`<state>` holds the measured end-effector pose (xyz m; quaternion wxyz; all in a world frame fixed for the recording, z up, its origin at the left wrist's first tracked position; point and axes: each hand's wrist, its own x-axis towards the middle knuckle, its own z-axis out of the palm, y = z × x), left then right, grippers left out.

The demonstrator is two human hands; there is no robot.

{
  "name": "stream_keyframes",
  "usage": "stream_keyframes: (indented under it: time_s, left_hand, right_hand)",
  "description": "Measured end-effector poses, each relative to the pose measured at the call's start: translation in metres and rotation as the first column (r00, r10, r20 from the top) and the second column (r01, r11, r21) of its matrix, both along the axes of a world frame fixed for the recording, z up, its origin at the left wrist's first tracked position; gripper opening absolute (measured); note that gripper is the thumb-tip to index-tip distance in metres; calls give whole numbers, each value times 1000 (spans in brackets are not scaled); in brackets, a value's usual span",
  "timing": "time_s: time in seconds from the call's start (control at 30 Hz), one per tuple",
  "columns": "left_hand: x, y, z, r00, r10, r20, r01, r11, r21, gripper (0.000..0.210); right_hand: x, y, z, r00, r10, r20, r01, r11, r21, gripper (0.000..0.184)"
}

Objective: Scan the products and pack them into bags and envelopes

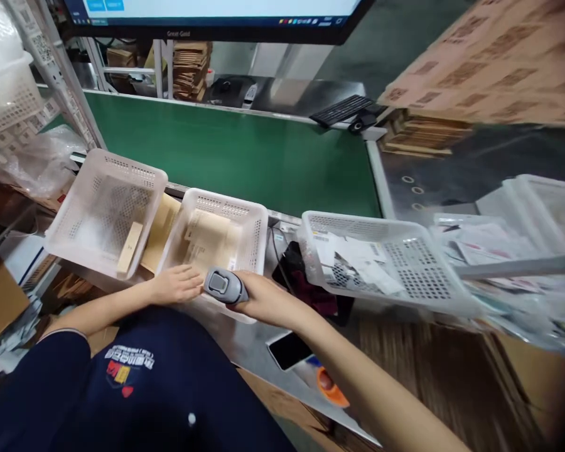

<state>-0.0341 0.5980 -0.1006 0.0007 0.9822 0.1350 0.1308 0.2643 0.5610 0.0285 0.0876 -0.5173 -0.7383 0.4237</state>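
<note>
Right hand (263, 300), reaching in from lower right toward the frame's centre, forearm stretched long and bare, fingers wrapped tight around a grey handheld scanner (225, 285). Scanner small, rounded, with a darker button panel on top, head aimed left, held just over the near rim of the middle white basket (258, 235). Left hand (176, 284) coming from lower left, palm down, fingers loosely spread and holding nothing, resting at that basket's near edge, just beside the scanner's nose. Inside the basket, brown paper envelopes (209, 242) lying flat. Left basket (103, 210) and right basket (386, 260) flanking, green conveyor belt (245, 150) behind.
</note>
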Motion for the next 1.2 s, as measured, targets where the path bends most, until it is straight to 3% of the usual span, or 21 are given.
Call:
stream_keyframes:
  time_s: [0.03, 0.07, 0.1, 0.13, 0.17, 0.2, 0.23, 0.27, 0.33, 0.4, 0.47, 0.57, 0.67, 0.77, 0.9, 0.97, 1.03, 1.13, 1.2]
  left_hand:
    - [-19, 2, 5, 989, 130, 66, -131, 991, 12, 36]
    - [-39, 6, 8, 938, 323, 129, -326, 945, 4, 43]
    - [-58, 10, 11, 827, 536, 169, -539, 842, -32, 53]
    - [-77, 16, 13, 683, 710, 169, -706, 702, -97, 64]
    - [-93, 21, 13, 550, 825, 131, -807, 565, -170, 74]
    - [-107, 26, 14, 461, 885, 73, -853, 464, -238, 78]
    - [-117, 28, 15, 424, 905, 22, -864, 412, -291, 77]
    - [-124, 29, 16, 423, 906, -4, -856, 399, -328, 71]
    - [-126, 25, 20, 467, 883, 48, -828, 456, -325, 56]
    - [-118, 18, 27, 547, 821, 164, -791, 571, -220, 50]
    - [-103, 18, 34, 673, 708, 213, -709, 700, -87, 48]
    - [-75, 38, 41, 847, 515, 131, -520, 854, 3, 53]
    - [-46, 71, 42, 941, 328, 89, -335, 939, 78, 52]
    - [-19, 89, 40, 972, 171, 160, -205, 953, 223, 58]
    - [10, 76, 26, 968, 27, 248, -123, 916, 381, 72]
    - [22, 65, 6, 952, 21, 306, -163, 880, 446, 78]
    - [38, 62, -24, 935, 65, 348, -228, 862, 453, 78]
    - [68, 65, -69, 913, 109, 392, -281, 867, 412, 60]
    - [85, 60, -86, 914, 106, 391, -286, 853, 438, 49]
  right_hand:
    - [3, 0, -4, 1000, -5, 15, 6, 1000, -11, 40]
    - [5, 0, -7, 999, -13, 30, 14, 1000, -22, 42]
    - [7, 1, -9, 999, -21, 38, 22, 999, -25, 42]
    - [8, 3, -9, 999, -29, 31, 29, 999, -19, 40]
    - [8, 6, -9, 999, -30, 17, 30, 999, -14, 38]
    - [7, 9, -7, 999, -32, -1, 32, 999, -9, 37]
    - [6, 12, -5, 999, -33, -18, 33, 999, -8, 37]
    - [4, 15, -1, 999, -33, -32, 33, 999, -2, 37]
    - [3, 20, 11, 998, -39, -51, 41, 998, 37, 39]
    - [2, 21, 27, 996, -49, -78, 57, 992, 115, 35]
    - [3, 19, 46, 992, -40, -123, 65, 976, 207, 26]
    - [1, 16, 71, 987, -30, -160, 75, 956, 283, 17]
    - [-1, 19, 82, 981, -74, -177, 123, 952, 281, 21]
    - [-1, 26, 80, 970, -102, -219, 157, 956, 249, 31]
    - [6, 20, 74, 960, -121, -252, 166, 972, 167, 38]
    - [16, 12, 71, 951, -162, -263, 203, 970, 137, 44]
    - [34, 5, 68, 943, -211, -258, 248, 961, 120, 46]
    - [70, -10, 66, 925, -298, -235, 335, 933, 133, 47]
    - [90, -23, 63, 904, -363, -224, 404, 899, 172, 54]
